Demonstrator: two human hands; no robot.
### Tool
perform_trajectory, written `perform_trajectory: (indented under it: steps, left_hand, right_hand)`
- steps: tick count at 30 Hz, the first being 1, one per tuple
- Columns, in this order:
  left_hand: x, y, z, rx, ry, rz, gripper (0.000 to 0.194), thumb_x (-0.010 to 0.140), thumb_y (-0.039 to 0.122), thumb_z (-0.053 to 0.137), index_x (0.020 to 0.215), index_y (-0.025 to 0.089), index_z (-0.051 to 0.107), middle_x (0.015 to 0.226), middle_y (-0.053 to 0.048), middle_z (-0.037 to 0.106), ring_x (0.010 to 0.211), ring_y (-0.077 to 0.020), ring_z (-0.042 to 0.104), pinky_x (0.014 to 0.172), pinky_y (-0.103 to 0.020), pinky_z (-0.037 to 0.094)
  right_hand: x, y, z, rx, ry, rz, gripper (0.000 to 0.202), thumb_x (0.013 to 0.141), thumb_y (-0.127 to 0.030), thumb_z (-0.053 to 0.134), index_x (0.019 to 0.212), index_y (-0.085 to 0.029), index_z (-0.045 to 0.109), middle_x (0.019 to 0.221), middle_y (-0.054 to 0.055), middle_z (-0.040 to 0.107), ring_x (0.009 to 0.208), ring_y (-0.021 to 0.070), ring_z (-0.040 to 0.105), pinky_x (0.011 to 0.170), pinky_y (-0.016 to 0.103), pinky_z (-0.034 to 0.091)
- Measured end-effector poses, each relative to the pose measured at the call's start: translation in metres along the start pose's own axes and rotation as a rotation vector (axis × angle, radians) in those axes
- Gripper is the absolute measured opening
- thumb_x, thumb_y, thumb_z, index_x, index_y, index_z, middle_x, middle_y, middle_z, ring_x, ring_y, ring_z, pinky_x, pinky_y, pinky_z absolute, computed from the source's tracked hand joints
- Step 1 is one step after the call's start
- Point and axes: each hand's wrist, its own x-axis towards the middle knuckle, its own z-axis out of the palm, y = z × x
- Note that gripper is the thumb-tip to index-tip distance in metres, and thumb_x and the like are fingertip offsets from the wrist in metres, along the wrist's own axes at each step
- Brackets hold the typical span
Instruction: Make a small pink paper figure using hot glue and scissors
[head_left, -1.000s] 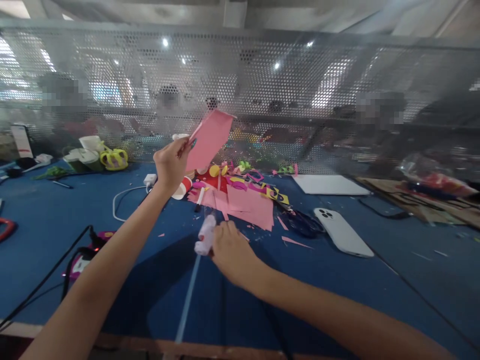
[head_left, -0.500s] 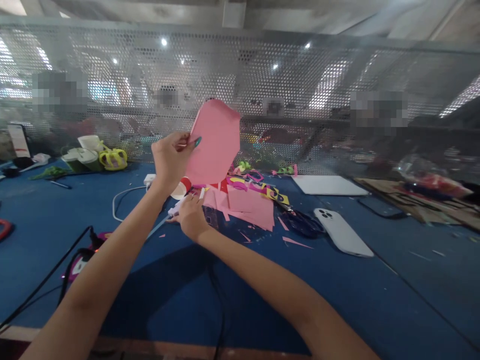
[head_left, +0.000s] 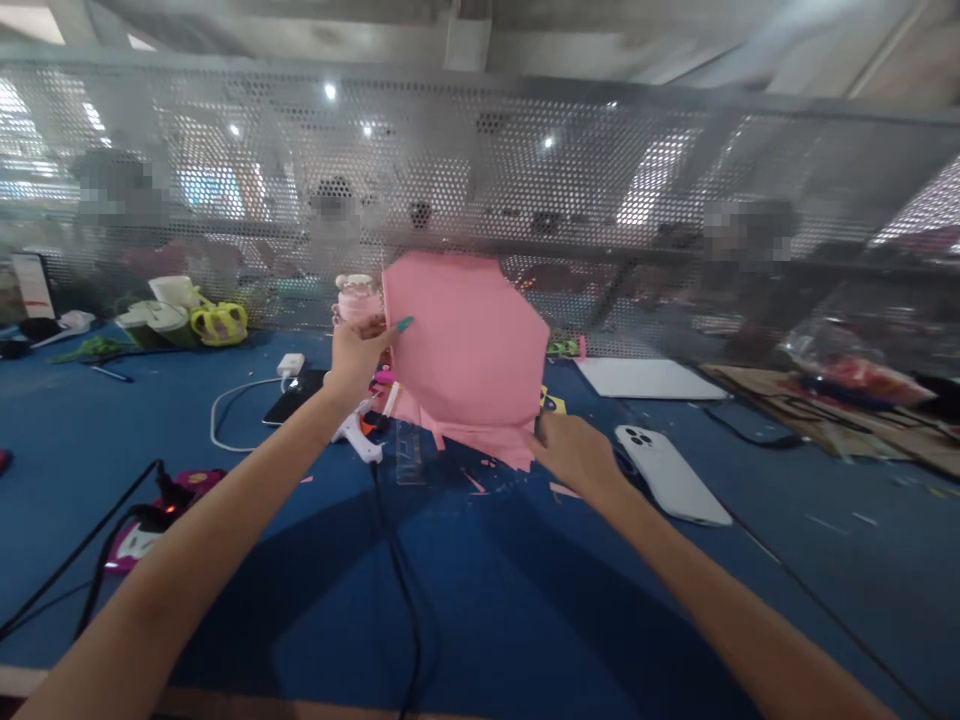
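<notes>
Left hand [head_left: 355, 356] pinches pink sheet [head_left: 469, 335], partly hiding paper scraps [head_left: 512, 450]; right hand [head_left: 576, 452], hold unclear, near phone [head_left: 675, 475].

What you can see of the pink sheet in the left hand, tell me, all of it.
The pink sheet looks like plain paper or thin card, flat and many-sided, with slanted corners. It is held up, its broad face toward the camera, above the blue table and in front of the perforated screen. The left hand pinches its left edge, thumb in front. The right hand is by its lower right corner; whether it touches is unclear.
</notes>
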Motion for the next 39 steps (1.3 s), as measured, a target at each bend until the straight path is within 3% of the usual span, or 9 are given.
perform_trajectory:
  steps: [2, 6, 16, 21, 25, 28, 31, 35, 39]
  left_hand:
    - [0.0, -0.006, -0.001, 0.003, -0.013, -0.082, 0.016, 0.06, 0.019, 0.07, 0.074, 0.014, 0.062, 0.069, -0.001, 0.067, 0.055, -0.0091, 0.059, 0.049, -0.019, 0.047]
    - [0.004, -0.017, -0.006, 0.061, -0.047, -0.274, 0.024, 0.057, 0.016, 0.072, 0.079, 0.015, 0.063, 0.068, 0.001, 0.066, 0.053, -0.0079, 0.057, 0.047, -0.018, 0.045]
    - [0.006, -0.044, -0.007, 0.084, -0.076, -0.454, 0.017, 0.061, 0.017, 0.071, 0.074, 0.017, 0.059, 0.059, 0.001, 0.061, 0.054, -0.0081, 0.057, 0.053, -0.019, 0.048]
    - [0.004, -0.036, -0.006, 0.105, -0.141, -0.439, 0.026, 0.057, 0.017, 0.074, 0.079, 0.017, 0.059, 0.059, 0.002, 0.061, 0.048, -0.0071, 0.054, 0.048, -0.02, 0.046]
    - [0.001, -0.024, -0.007, 0.272, -0.279, -0.456, 0.029, 0.052, 0.021, 0.077, 0.076, 0.014, 0.063, 0.058, 0.0, 0.061, 0.044, -0.0074, 0.053, 0.045, -0.022, 0.047]
    - [-0.001, -0.016, -0.006, 0.276, -0.277, -0.435, 0.025, 0.053, 0.022, 0.076, 0.073, 0.012, 0.065, 0.062, -0.002, 0.063, 0.049, -0.0088, 0.056, 0.047, -0.022, 0.049]
    - [-0.004, -0.011, -0.001, 0.195, -0.206, -0.35, 0.027, 0.052, 0.022, 0.077, 0.074, 0.012, 0.065, 0.064, -0.002, 0.063, 0.047, -0.0071, 0.054, 0.045, -0.02, 0.048]
    - [-0.011, -0.003, 0.007, 0.107, -0.15, -0.189, 0.032, 0.05, 0.026, 0.077, 0.075, 0.012, 0.063, 0.069, -0.001, 0.063, 0.052, -0.0077, 0.055, 0.046, -0.02, 0.049]
    - [-0.015, 0.002, 0.011, 0.064, -0.121, -0.11, 0.034, 0.05, 0.031, 0.076, 0.074, 0.012, 0.062, 0.071, -0.002, 0.063, 0.053, -0.0081, 0.056, 0.046, -0.02, 0.049]
  right_hand:
    - [0.0, 0.028, 0.004, -0.1, 0.048, 0.096, 0.036, 0.079, -0.031, 0.047, 0.098, -0.002, 0.054, 0.096, 0.023, 0.058, 0.091, 0.0317, 0.055, 0.072, 0.035, 0.039]
    - [0.001, 0.056, 0.013, -0.023, -0.084, 0.197, 0.043, 0.075, -0.029, 0.051, 0.099, 0.007, 0.051, 0.097, 0.029, 0.057, 0.095, 0.0351, 0.054, 0.076, 0.036, 0.038]
    - [0.006, 0.068, 0.016, 0.198, -0.205, 0.29, 0.04, 0.067, -0.03, 0.055, 0.096, -0.002, 0.054, 0.084, 0.022, 0.064, 0.076, 0.0297, 0.062, 0.054, 0.029, 0.038]
    - [0.003, 0.069, 0.011, 0.303, -0.134, 0.322, 0.015, 0.07, -0.024, 0.052, 0.067, -0.011, 0.06, 0.075, 0.021, 0.064, 0.079, 0.0319, 0.061, 0.059, 0.032, 0.038]
    - [0.006, 0.064, 0.006, 0.456, -0.104, 0.341, 0.026, 0.077, -0.027, 0.042, 0.058, -0.017, 0.055, 0.058, 0.011, 0.06, 0.066, 0.0251, 0.061, 0.055, 0.03, 0.04]
    - [0.005, 0.055, 0.002, 0.807, -0.009, 0.311, 0.029, 0.08, -0.039, 0.035, 0.071, -0.018, 0.053, 0.058, 0.004, 0.056, 0.055, 0.0177, 0.057, 0.051, 0.028, 0.041]
    - [-0.004, 0.039, -0.004, 1.386, 0.078, 0.188, 0.036, 0.068, -0.056, 0.048, 0.075, -0.021, 0.047, 0.057, -0.003, 0.046, 0.043, 0.0119, 0.045, 0.044, 0.027, 0.038]
    - [-0.018, 0.017, -0.004, 1.802, -0.174, 0.032, 0.044, 0.06, -0.062, 0.059, 0.07, -0.022, 0.043, 0.05, -0.009, 0.032, 0.032, 0.0049, 0.026, 0.03, 0.02, 0.026]
    - [-0.011, 0.018, 0.012, 2.26, -0.463, -0.117, 0.048, 0.057, -0.064, 0.061, 0.066, -0.02, 0.045, 0.044, -0.011, 0.035, 0.025, 0.0012, 0.016, 0.022, 0.014, 0.018]
